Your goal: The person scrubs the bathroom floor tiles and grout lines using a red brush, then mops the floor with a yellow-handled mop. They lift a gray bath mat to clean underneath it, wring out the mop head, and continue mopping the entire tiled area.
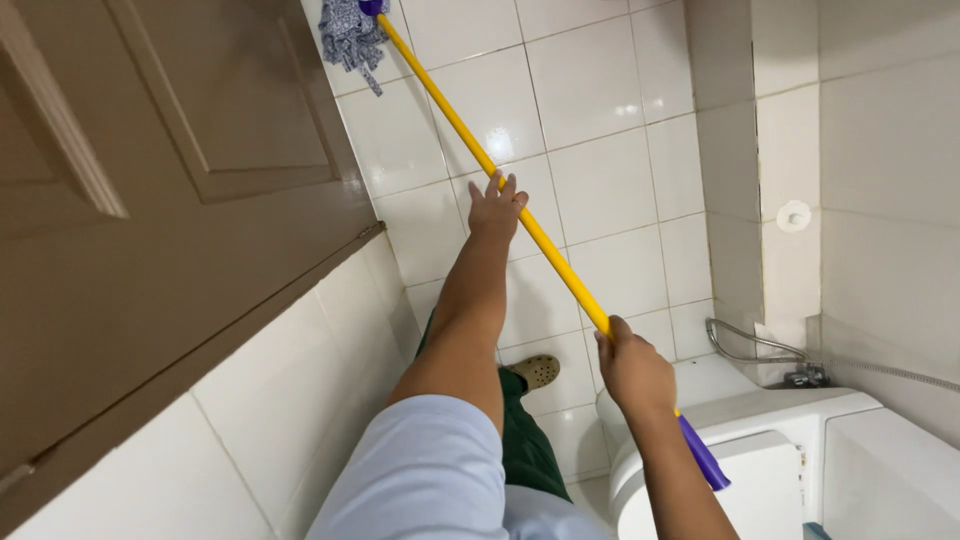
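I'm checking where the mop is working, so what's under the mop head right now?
Under the mop head lies white tiled floor, next to the brown door. The strands cover the tile directly beneath, so its state cannot be seen.

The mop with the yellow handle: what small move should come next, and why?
Probably close the left hand fully on the yellow handle. Its fingers are spread over the pole, while the right hand already grips it near the purple end, and the mop head lies far off on the floor tiles.
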